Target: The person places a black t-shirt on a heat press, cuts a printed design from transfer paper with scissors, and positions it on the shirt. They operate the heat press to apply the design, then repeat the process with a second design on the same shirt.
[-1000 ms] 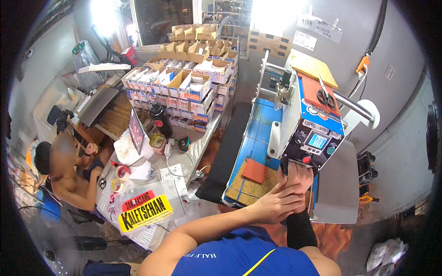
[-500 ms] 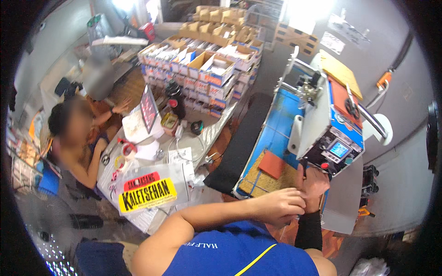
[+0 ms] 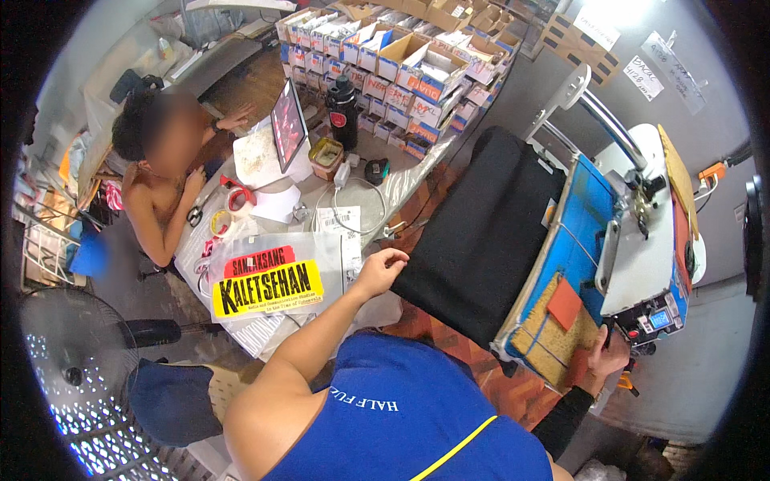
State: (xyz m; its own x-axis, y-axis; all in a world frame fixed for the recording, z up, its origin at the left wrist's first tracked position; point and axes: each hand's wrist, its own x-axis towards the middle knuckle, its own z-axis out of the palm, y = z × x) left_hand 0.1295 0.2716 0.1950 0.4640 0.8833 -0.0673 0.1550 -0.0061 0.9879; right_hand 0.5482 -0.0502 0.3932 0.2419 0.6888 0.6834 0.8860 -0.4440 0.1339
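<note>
A black cloth item, apparently a garment [image 3: 481,232], lies spread out on the left of the heat press. My left hand [image 3: 383,271] is at its near left edge, with the fingers curled and close together; whether they pinch the fabric is hidden. My right hand [image 3: 607,355] is wrapped round a black handle [image 3: 609,329] at the near end of the press's pale upper plate [image 3: 642,256]. Beside the garment is the press's blue bed [image 3: 565,232], with a tan pad [image 3: 553,341] and a small orange-red square [image 3: 564,304] on its near end.
On the left table [image 3: 377,208] lie a printed plastic bag [image 3: 269,280], tape rolls [image 3: 237,199], a tablet [image 3: 289,128] and a black bottle [image 3: 342,112]. Another person [image 3: 164,192] sits across it. Stacked boxes [image 3: 393,88] stand behind; a fan [image 3: 72,373] is near left.
My left hand has left my right wrist and moved left to the cloth's edge. The upper plate appears swung rightward, showing more black cloth. The view has turned too.
</note>
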